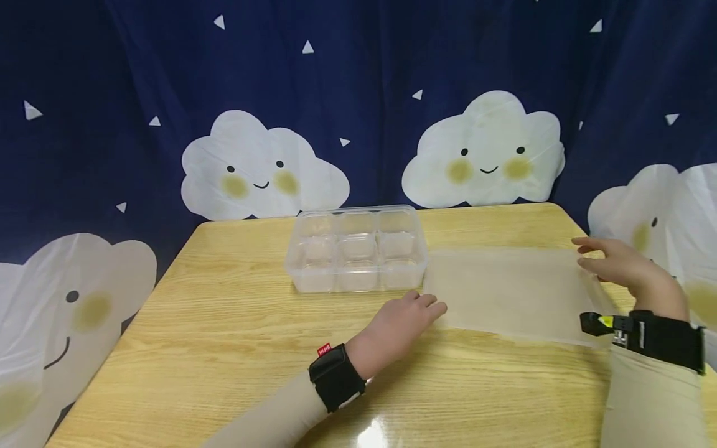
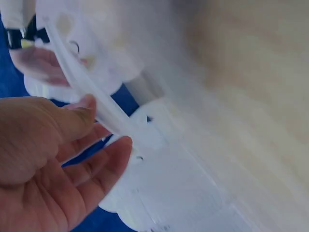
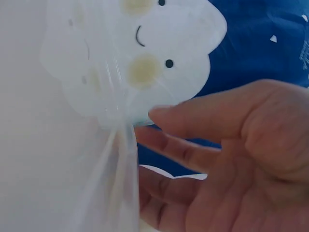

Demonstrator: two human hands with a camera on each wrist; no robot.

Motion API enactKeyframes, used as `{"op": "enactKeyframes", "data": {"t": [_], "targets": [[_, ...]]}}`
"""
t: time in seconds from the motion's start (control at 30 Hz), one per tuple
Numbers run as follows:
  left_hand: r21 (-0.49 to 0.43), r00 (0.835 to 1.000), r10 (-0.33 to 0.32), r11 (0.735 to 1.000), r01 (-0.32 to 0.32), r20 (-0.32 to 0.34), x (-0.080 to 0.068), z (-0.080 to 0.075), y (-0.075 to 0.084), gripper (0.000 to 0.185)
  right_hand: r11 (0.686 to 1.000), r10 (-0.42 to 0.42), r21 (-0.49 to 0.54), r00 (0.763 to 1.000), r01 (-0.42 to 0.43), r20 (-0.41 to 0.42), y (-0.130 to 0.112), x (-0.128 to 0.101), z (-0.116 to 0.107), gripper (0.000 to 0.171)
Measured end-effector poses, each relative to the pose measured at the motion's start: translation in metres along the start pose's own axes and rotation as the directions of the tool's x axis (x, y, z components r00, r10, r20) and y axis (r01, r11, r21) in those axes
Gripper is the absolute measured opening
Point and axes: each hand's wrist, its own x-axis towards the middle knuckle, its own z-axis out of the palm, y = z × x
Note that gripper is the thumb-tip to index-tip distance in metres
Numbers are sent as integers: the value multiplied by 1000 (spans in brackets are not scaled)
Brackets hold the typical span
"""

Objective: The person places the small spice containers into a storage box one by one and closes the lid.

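Observation:
A thin, translucent rectangular piece of plastic (image 1: 510,292) spans the space between the two hands at the right of the table. At its left side is my left hand (image 1: 400,326), with the thumb and fingers apart and their tips right at the plastic's edge (image 2: 79,79) in the left wrist view. My right hand (image 1: 627,267) is at the opposite side. In the right wrist view its thumb (image 3: 178,121) is spread from the fingers, whose tips meet the folded edge of the plastic. A clear plastic box (image 1: 358,280) with several compartments stands just beyond the left hand.
The wooden table (image 1: 224,323) runs back to a dark blue curtain (image 1: 370,62) printed with white clouds and small triangles. The curtain also hangs along the left and right sides. Each wrist wears a black band.

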Motion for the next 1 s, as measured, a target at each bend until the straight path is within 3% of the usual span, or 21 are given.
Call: {"op": "enactKeyframes", "data": {"t": [0.23, 0.4, 0.63, 0.83, 1.0], "targets": [[-113, 995, 11, 993, -23, -102, 6, -1, -19, 33, 992, -49, 112, 998, 55, -49, 11, -6, -4, 53], [-158, 990, 37, 986, -58, -133, 10, -3, -26, 27, 992, -61, 105, 988, 76, -140, 17, -14, -9, 51], [-150, 981, 84, 983, -110, -172, 12, 0, -25, 29, 996, -31, 78, 970, 51, -242, 10, -23, -13, 52], [-266, 968, 72, 954, -137, -239, 12, -2, -27, 8, 989, -18, 127, 924, 71, -381, -4, -24, -12, 52], [-368, 951, 83, 909, -195, -298, 11, -1, -29, 16, 989, -27, 115, 873, 95, -487, -23, -21, -11, 56]]}}
